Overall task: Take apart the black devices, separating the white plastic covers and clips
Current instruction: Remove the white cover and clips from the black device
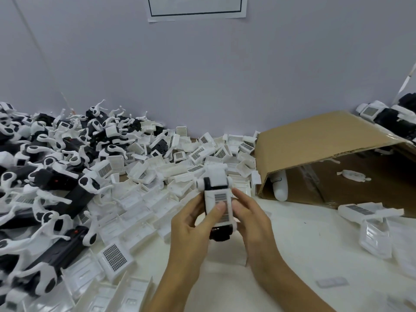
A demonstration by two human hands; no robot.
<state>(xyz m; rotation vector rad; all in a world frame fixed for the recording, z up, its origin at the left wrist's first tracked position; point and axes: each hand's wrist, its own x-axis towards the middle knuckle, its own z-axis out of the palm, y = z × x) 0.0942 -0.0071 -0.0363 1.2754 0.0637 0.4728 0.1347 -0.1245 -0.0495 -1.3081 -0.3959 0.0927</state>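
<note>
Black device with ribbed white plastic cover [219, 203] pinched between left grip [191, 224] and right grip [252, 218]; heaped loose white covers [157, 176] left, tipped brown cardboard box [326, 158] right.

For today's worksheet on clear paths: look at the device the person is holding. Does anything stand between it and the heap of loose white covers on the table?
Nothing visible does. Both the left hand and right hand grip the device above bare table; the heap of white covers lies directly beside and behind it. The cardboard box stands off to the right.
</note>
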